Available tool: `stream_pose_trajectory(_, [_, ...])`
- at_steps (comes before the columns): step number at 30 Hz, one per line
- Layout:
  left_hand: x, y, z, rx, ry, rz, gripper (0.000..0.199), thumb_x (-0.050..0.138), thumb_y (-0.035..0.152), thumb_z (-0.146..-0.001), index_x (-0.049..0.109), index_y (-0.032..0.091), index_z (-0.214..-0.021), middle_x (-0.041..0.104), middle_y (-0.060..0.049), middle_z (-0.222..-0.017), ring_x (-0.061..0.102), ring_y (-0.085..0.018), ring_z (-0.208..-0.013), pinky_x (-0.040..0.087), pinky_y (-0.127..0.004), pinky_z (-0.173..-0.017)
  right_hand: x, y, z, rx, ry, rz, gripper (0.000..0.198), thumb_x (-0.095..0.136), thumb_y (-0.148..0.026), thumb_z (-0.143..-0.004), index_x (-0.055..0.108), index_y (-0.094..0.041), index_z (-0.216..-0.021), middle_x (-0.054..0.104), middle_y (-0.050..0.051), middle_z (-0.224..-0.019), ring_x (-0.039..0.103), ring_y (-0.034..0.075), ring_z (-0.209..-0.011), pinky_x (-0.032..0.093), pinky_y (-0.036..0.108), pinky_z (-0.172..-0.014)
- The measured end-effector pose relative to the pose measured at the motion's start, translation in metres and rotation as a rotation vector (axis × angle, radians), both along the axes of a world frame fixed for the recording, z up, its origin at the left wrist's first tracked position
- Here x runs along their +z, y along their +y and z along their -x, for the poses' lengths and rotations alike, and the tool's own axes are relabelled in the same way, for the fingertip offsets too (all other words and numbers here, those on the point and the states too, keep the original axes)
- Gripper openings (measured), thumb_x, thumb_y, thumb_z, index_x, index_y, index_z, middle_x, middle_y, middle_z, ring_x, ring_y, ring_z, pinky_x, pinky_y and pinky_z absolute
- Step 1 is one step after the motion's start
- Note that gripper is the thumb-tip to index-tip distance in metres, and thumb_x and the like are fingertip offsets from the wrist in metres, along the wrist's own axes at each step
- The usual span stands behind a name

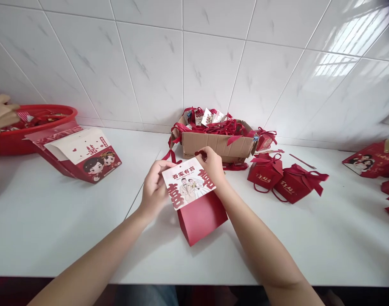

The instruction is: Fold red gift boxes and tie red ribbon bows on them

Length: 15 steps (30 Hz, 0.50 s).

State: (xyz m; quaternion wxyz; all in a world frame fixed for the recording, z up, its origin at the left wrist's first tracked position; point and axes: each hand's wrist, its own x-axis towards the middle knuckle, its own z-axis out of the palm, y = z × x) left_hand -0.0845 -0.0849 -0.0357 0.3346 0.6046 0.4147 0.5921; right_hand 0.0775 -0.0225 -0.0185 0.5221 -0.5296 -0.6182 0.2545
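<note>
Between my hands is a red paper gift box (202,216) with a white printed flap that shows a couple and large red characters. My left hand (154,187) grips the flap's left edge, its fingers partly behind the card. At the upper right corner, my right hand (212,163) is closed with thumb and fingers bent together; a bit of dark red shows at its fingertips, too small to name. The box's red lower part tapers toward me, just above or on the white table; I cannot tell which.
A cardboard box (216,144) full of red ribbons and tags stands against the tiled wall. Two tied red boxes (291,185) sit to its right. At left are flat printed gift boxes (98,159), a red basket (54,111) and another person's hand (3,112). More red boxes (369,159) lie far right.
</note>
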Motion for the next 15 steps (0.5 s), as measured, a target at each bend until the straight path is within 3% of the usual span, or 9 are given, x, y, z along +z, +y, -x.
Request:
stream_pose_trajectory(3, [-0.003,-0.003,0.002,-0.074,0.092,-0.07,0.023,0.055,0.033,-0.084,0.06,0.023,-0.104,0.067,-0.006,-0.106,0.064,-0.02,-0.089,0.05,-0.03,-0.071,0.002,0.0,-0.001,-0.005,0.086,-0.005,0.004,0.052,-0.025,-0.075,0.054,-0.022,-0.076,0.066,0.002,-0.077,0.059,0.018,-0.072,0.044,0.03,-0.07])
stream_pose_trajectory(7, [-0.002,0.0,0.009,-0.251,0.051,-0.076,0.03,0.048,0.036,-0.083,0.066,0.021,-0.101,0.066,-0.009,-0.114,0.062,-0.028,-0.103,0.049,-0.037,-0.079,0.003,-0.002,0.001,-0.01,0.193,-0.032,0.006,0.052,-0.026,-0.077,0.056,-0.021,-0.079,0.066,0.002,-0.08,0.059,0.017,-0.073,0.045,0.029,-0.071])
stream_pose_trajectory(12, [-0.002,0.003,0.011,0.006,0.2,-0.08,0.014,0.06,0.036,-0.083,0.062,0.022,-0.088,0.066,-0.006,-0.096,0.061,-0.022,-0.088,0.049,-0.032,-0.074,0.0,-0.004,0.007,-0.038,0.41,-0.026,0.01,0.05,-0.028,-0.079,0.055,-0.02,-0.079,0.063,0.002,-0.079,0.057,0.016,-0.076,0.045,0.027,-0.07])
stream_pose_trajectory(15, [-0.004,0.006,0.01,-0.001,0.227,-0.065,0.016,0.063,0.033,-0.083,0.058,0.023,-0.095,0.063,-0.004,-0.098,0.06,-0.018,-0.082,0.05,-0.028,-0.072,-0.002,-0.004,0.01,0.002,0.578,0.023,0.01,0.05,-0.027,-0.077,0.055,-0.019,-0.08,0.062,0.002,-0.081,0.057,0.013,-0.076,0.046,0.026,-0.072])
